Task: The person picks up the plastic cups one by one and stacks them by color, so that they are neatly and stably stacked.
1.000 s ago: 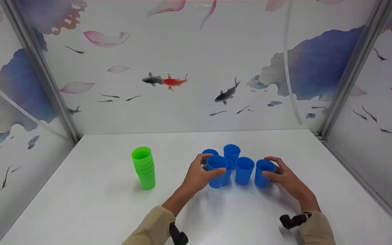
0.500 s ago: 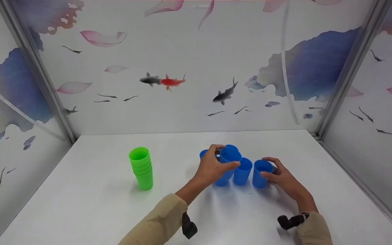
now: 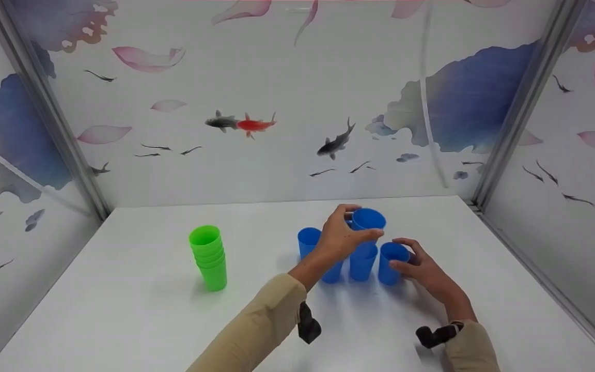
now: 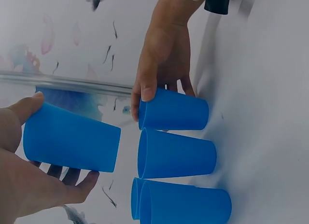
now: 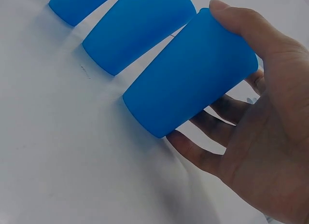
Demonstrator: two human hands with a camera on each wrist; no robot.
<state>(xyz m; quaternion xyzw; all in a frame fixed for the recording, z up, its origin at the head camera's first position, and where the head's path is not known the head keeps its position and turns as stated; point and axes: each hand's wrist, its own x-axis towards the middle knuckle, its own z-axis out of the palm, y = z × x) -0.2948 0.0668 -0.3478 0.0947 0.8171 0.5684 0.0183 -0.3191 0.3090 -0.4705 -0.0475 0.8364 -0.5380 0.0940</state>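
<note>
My left hand (image 3: 336, 238) holds a blue plastic cup (image 3: 368, 221) by its sides, thumb on the near side. In the left wrist view this held cup (image 4: 72, 137) is off the table, apart from the cups standing there. My right hand (image 3: 428, 271) grips another blue cup (image 3: 390, 267), upright on the table at the right end of the front row. The right wrist view shows thumb and fingers around that cup (image 5: 188, 77). Close beside it stands a middle blue cup (image 3: 362, 264). A further front cup (image 3: 332, 274) and a back-left cup (image 3: 308, 239) are partly hidden by my left hand.
A stack of nested green cups (image 3: 209, 258) stands upright on the white table (image 3: 137, 310), left of the blue ones. Behind it rises a white back panel (image 3: 256, 170) printed with fish and petals. Side panels with metal posts (image 3: 509, 103) flank the table.
My left hand has lifted its blue cup and carried it rightward and farther back, over the others. My right hand stays on its cup. The view has turned slightly to the right.
</note>
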